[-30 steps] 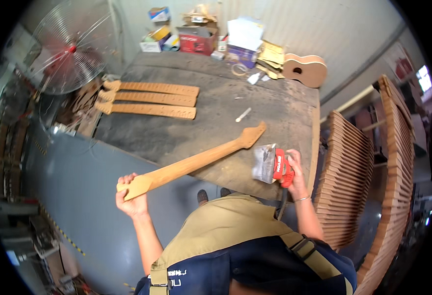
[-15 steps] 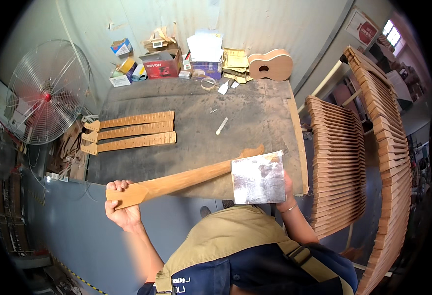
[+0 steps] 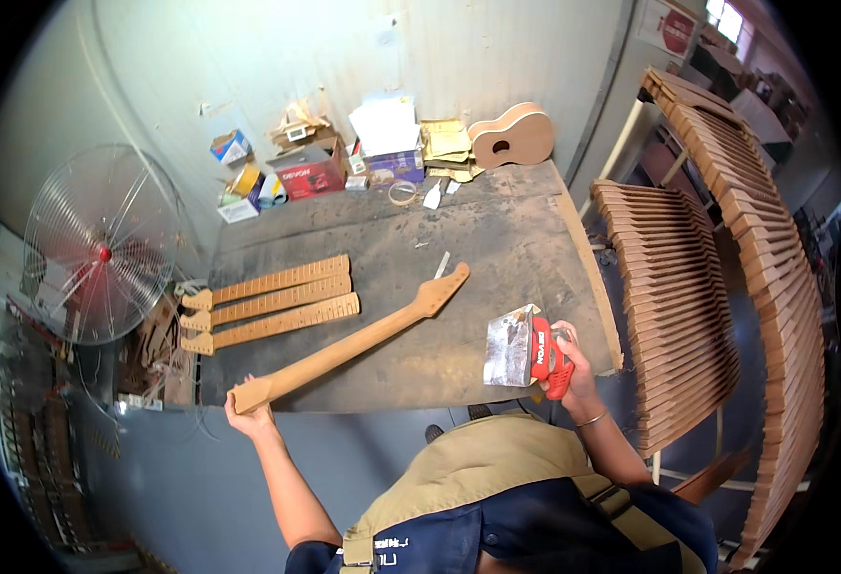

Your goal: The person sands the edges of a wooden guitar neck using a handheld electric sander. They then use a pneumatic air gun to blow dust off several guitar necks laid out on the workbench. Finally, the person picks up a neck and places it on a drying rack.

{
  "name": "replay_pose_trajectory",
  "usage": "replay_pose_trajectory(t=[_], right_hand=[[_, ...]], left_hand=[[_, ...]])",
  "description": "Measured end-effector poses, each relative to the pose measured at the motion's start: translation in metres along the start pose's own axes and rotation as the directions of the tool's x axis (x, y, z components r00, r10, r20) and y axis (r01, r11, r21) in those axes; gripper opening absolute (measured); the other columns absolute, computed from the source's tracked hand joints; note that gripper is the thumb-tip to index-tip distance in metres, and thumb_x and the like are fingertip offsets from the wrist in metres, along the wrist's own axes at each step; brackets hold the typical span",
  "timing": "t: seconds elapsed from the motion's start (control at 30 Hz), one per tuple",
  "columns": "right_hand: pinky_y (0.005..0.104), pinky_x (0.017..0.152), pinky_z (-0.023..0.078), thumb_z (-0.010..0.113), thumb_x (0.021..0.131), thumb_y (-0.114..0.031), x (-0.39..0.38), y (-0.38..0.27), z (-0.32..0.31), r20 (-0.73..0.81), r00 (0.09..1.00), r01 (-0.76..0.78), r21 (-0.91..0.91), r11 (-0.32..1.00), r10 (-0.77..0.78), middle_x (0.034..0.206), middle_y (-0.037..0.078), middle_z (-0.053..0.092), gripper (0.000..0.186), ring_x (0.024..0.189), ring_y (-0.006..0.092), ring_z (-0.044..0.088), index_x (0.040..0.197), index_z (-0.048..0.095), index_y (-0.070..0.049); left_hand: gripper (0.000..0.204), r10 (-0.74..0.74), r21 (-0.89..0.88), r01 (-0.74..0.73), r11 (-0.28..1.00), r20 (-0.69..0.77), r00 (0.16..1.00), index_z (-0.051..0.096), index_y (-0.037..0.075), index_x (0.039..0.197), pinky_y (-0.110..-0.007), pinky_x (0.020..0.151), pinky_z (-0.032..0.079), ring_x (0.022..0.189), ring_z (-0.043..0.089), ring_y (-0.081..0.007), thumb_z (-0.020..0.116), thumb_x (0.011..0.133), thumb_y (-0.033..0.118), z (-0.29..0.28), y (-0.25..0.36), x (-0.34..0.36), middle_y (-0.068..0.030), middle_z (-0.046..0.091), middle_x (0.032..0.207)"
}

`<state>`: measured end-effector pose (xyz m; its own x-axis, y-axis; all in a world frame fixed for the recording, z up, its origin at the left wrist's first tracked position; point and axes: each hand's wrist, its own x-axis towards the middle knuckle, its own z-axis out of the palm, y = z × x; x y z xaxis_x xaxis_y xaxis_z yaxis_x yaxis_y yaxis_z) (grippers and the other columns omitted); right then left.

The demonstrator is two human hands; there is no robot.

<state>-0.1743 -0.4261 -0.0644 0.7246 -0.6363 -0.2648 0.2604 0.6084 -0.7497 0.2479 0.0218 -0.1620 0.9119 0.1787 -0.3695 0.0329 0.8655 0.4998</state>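
Observation:
A wooden guitar neck (image 3: 344, 345) slants over the front of the workbench, its rounded back up and its headstock toward the far right. My left hand (image 3: 250, 411) grips its wide heel end, fingers mostly hidden beneath the wood. In my right hand (image 3: 573, 362) is a red handheld sander (image 3: 546, 360) with a square silver-grey pad (image 3: 508, 349) turned to the left. Sander and neck are apart. Left of them, three guitar necks (image 3: 283, 322) lie side by side on the bench, fretboards up.
Along the back of the dark bench (image 3: 396, 354) stand a red box (image 3: 313, 176), a purple box (image 3: 396, 166), yellow sandpaper sheets (image 3: 446, 141) and a small guitar body (image 3: 513, 137). A large fan (image 3: 105, 253) stands left. Racks of wooden necks (image 3: 669, 306) fill the right.
The sander has come away from the neck to the right and turned, showing its red body. The neck's headstock has swung out of the pad's cover, and its heel is slightly lower.

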Motion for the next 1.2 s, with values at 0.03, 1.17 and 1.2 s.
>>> replay_pose_trajectory(t=[0.03,1.17,1.2], right_hand=[[0.0308,0.047,0.055,0.054,0.108,-0.028,0.001,0.0,-0.003,-0.024,1.0,0.009,-0.026,1.0,-0.01,0.104,0.007,0.066,0.028,0.073,0.0177,0.07,0.133,0.047,-0.019],[0.0321,0.053,0.06,0.071,0.104,-0.034,0.135,0.069,-0.107,-0.06,0.985,-0.16,-0.649,0.744,0.16,0.09,0.01,0.06,0.043,0.067,0.0163,0.064,0.114,0.044,-0.003],[0.0321,0.053,0.06,0.072,0.104,-0.035,0.137,0.071,-0.11,-0.093,0.974,-0.219,-0.624,0.75,0.207,0.09,0.011,0.06,0.044,0.067,0.0163,0.064,0.114,0.044,-0.003]], left_hand=[[0.036,-0.031,0.066,0.029,0.997,0.034,0.999,0.06,0.0,0.12,-0.063,0.104,0.055,0.115,0.064,-0.0392,0.068,0.101,0.029,-0.027,0.009,0.031,-0.016,0.066,0.111],[0.075,-0.635,0.936,-0.334,0.115,0.328,0.7,0.063,0.001,0.099,-0.037,0.075,0.057,0.082,0.066,-0.0212,0.103,0.059,0.051,0.04,-0.36,-0.237,-0.0115,0.069,0.092],[0.074,-0.652,0.926,-0.363,0.1,0.337,0.68,0.064,0.002,0.097,-0.037,0.073,0.055,0.081,0.065,-0.0218,0.102,0.06,0.053,0.041,-0.359,-0.236,-0.0111,0.068,0.09]])
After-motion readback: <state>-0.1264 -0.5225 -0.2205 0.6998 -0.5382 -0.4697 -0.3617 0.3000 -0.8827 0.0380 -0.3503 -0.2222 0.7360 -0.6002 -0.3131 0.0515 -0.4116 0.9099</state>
